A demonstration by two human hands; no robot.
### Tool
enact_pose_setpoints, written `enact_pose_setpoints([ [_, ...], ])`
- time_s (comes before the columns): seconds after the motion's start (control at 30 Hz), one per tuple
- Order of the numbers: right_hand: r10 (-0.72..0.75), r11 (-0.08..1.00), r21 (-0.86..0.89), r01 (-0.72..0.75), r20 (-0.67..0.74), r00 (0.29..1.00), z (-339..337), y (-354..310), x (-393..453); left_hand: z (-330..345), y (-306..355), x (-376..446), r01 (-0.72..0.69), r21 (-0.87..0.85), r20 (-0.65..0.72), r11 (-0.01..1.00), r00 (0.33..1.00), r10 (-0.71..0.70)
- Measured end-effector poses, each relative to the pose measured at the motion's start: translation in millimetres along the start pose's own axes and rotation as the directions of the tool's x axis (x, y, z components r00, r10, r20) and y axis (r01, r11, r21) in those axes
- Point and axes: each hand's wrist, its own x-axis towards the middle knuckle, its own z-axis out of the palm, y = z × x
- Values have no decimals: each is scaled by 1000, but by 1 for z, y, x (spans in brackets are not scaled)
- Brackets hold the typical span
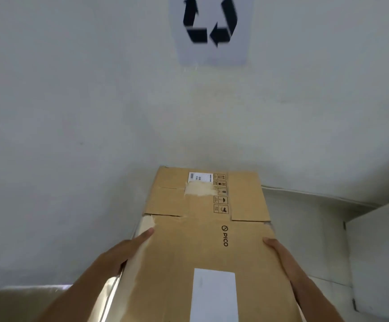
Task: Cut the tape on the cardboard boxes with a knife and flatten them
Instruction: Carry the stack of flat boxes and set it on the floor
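Item: one flattened brown cardboard box [202, 228], printed "PICO" with handling symbols, a small barcode label near its far end, torn tape remnants and a blank white label near its close end; held low in the middle of the view, far end toward a white wall [72, 112]. Left hand [121, 249] clasps the left edge, thumb on top; right hand [279, 252] clasps the right edge likewise. Surroundings: recycling sign [209, 29] on the wall above, white ledge [379, 252] at right.
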Motion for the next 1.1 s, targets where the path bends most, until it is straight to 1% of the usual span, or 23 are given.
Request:
enact_pose_setpoints([
  [0.07, -37, 999, 21, 37, -16, 999, 16, 20, 51, -7, -9, 52, -51, 50, 59, 997, 997, 48],
  [0.1, -49, 999, 12, 50, -53, 997, 24, 30, 76, -11, -14, 75, -68, 67, 24, 995, 998, 66],
  [0.2, -86, 996, 0, 87, -88, 992, 34, 73, 165, -31, -47, 177, -92, 86, 3, 992, 996, 92],
  [0.27, -137, 990, 13, 138, -79, 987, 39, 103, 221, -40, -68, 249, -88, 89, -5, 992, 996, 89],
  [0.4, -151, 985, 69, 157, -75, 986, 40, 163, 336, -49, -106, 376, -193, 123, -3, 973, 981, 195],
  [0.5, -123, 990, 64, 128, -77, 989, 41, 205, 406, -63, -146, 476, -255, 76, -26, 964, 966, 257],
  [0.53, -127, 989, 63, 133, -93, 988, 41, 216, 424, -63, -155, 495, -246, 58, -30, 967, 968, 248],
  [0.57, -135, 988, 60, 142, -107, 985, 41, 225, 437, -55, -156, 493, -234, 22, -38, 972, 971, 235],
  [0.6, -152, 987, 27, 157, -135, 979, 42, 227, 449, -53, -159, 503, -235, -24, -67, 972, 970, 233],
  [0.67, -192, 981, -38, 188, -203, 960, 45, 226, 466, -50, -159, 518, -283, -46, -81, 958, 957, 279],
  [0.73, -228, 973, -95, 211, -229, 946, 49, 217, 477, -45, -148, 519, -344, -45, -95, 938, 936, 339],
  [0.8, -269, 960, -148, 238, -248, 931, 56, 210, 488, -45, -135, 522, -367, -47, -170, 929, 920, 354],
  [0.87, -303, 949, -177, 261, -283, 910, 63, 205, 503, -48, -125, 533, -357, -34, -293, 934, 897, 332],
  [0.9, -309, 947, -178, 266, -297, 903, 66, 202, 507, -48, -120, 534, -339, 20, -354, 941, 877, 323],
  [0.93, -307, 949, -174, 264, -314, 898, 70, 200, 512, -45, -115, 534, -327, 99, -426, 940, 839, 338],
  [1.0, -292, 954, -162, 251, -334, 896, 77, 198, 515, -39, -108, 535, -311, 307, -558, 900, 707, 435],
  [1.03, -285, 957, -161, 243, -338, 897, 78, 198, 517, -33, -108, 533, -321, 426, -587, 846, 614, 528],
  [1.07, -287, 956, -163, 244, -342, 895, 79, 198, 519, -26, -109, 535, -342, 560, -565, 755, 509, 649],
  [1.1, -286, 956, -163, 243, -344, 894, 79, 199, 519, -15, -112, 537, -356, 683, -494, 638, 418, 762],
])
